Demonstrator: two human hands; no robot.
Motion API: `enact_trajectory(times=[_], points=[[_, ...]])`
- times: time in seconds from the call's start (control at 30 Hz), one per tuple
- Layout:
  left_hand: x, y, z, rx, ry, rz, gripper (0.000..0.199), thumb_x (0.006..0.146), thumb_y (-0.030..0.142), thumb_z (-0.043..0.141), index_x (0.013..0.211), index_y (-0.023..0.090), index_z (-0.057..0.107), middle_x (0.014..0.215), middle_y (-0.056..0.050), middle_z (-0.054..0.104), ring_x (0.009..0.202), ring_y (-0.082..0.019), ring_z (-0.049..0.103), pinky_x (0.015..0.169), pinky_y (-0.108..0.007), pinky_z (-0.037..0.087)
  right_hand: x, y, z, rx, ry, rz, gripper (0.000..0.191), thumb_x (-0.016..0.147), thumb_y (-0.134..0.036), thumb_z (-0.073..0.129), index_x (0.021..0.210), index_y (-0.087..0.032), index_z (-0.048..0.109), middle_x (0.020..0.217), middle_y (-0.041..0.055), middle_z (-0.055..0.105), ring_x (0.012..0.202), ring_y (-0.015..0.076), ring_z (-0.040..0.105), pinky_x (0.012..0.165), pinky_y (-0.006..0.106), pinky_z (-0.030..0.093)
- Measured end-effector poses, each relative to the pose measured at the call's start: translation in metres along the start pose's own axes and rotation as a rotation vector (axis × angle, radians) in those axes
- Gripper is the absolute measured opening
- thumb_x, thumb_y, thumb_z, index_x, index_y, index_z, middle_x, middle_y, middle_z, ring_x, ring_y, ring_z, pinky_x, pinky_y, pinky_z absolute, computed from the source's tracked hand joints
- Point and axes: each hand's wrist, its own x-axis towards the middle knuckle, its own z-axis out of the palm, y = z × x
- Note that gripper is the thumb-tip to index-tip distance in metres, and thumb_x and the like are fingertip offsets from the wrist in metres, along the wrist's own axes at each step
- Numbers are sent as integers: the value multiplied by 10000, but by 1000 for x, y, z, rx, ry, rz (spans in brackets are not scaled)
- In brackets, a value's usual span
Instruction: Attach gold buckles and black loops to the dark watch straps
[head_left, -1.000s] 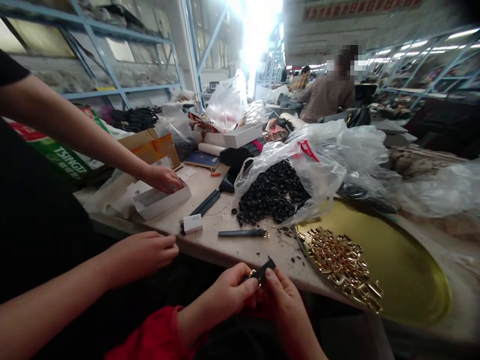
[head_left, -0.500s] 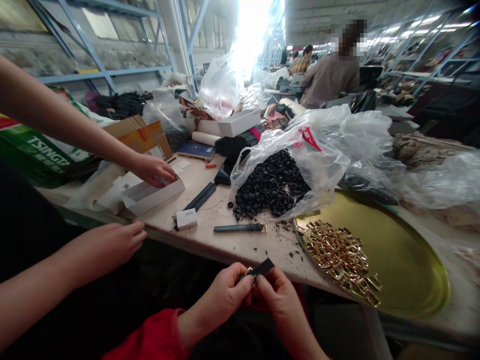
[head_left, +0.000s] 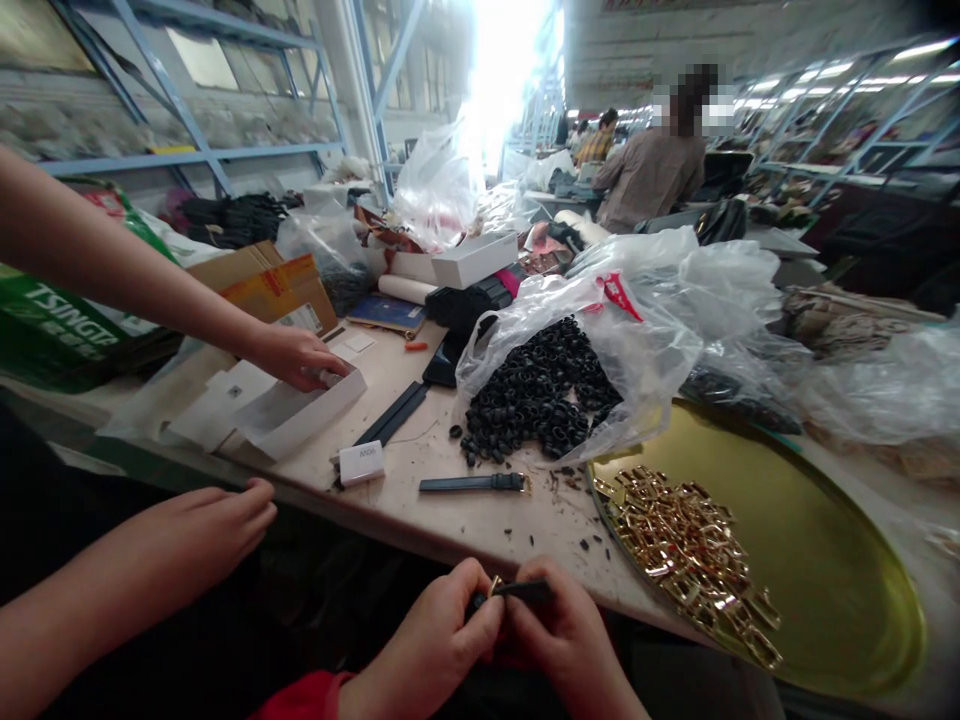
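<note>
In front of the table edge, my left hand (head_left: 431,635) is closed around the buckle end of a dark watch strap (head_left: 525,590), where a bit of gold metal shows. My right hand (head_left: 566,635) pinches the same strap from the other side, its thumb and fingers close to the left ones. Part of the strap is hidden by the fingers. Just beyond, a finished-looking dark watch strap with a gold buckle (head_left: 476,482) lies flat on the table.
A gold tray (head_left: 825,540) holds many gold buckles (head_left: 682,550). Black strap loops (head_left: 540,400) spill from a clear plastic bag (head_left: 652,360). A co-worker's hand (head_left: 296,355) reaches into a white box (head_left: 277,430); the other hand (head_left: 210,530) rests nearby. A small white box (head_left: 361,463) sits beside dark strips (head_left: 394,412).
The strap in my hands has turned from slanting upward to nearly level, and more gold shows at my left fingertips. The whole view has shifted slightly; the co-worker's hand stays in the box.
</note>
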Motion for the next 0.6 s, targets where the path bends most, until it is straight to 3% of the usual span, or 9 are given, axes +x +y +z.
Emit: enact_trajectory(times=[0.1,0.17,0.27,0.33,0.43,0.5,0.6], points=[[5,2,-8,-46,-74,-16,305,814,453,505,767,155,464,583,46,508,534,-85,440,485,-184,300,10,-3,-1,191,-83,180,144,721,-286,564,673,-185,473,608,-32,481,578,123,456,552,243,380],[11,0,-12,-104,-63,-52,340,773,478,553,731,159,443,562,55,482,504,-78,422,456,-177,284,16,-5,1,238,-98,202,150,722,-301,567,689,-187,476,612,-35,486,586,123,461,563,243,378],[24,-4,-16,-217,3,-92,344,723,451,608,716,169,411,573,55,479,501,-82,424,444,-177,307,22,-12,0,159,-122,137,165,748,-338,559,726,-183,507,675,-13,535,649,141,493,599,252,388],[31,-4,-19,-226,32,-62,305,704,363,636,828,162,442,616,53,511,534,-93,458,479,-184,349,29,-20,-7,46,-207,86,166,777,-342,537,761,-177,548,738,11,586,710,159,526,642,263,401],[37,0,-24,-136,-17,-16,293,750,289,569,998,156,489,673,44,538,564,-97,474,517,-191,359,52,-32,-30,-149,-304,27,180,829,-323,477,821,-184,591,782,23,627,752,168,561,677,265,416],[40,3,-26,-80,-26,-37,227,804,319,490,935,141,541,643,37,522,548,-95,451,503,-193,335,77,-35,-47,-395,-158,-59,197,857,-301,440,817,-180,589,784,32,622,751,169,569,679,266,420],[43,5,-28,-56,51,-35,240,830,351,454,823,131,549,605,39,493,554,-91,427,520,-195,325,119,-32,-62,-1028,133,-166,188,878,-246,417,832,-174,584,832,61,614,776,197,593,680,299,420]])
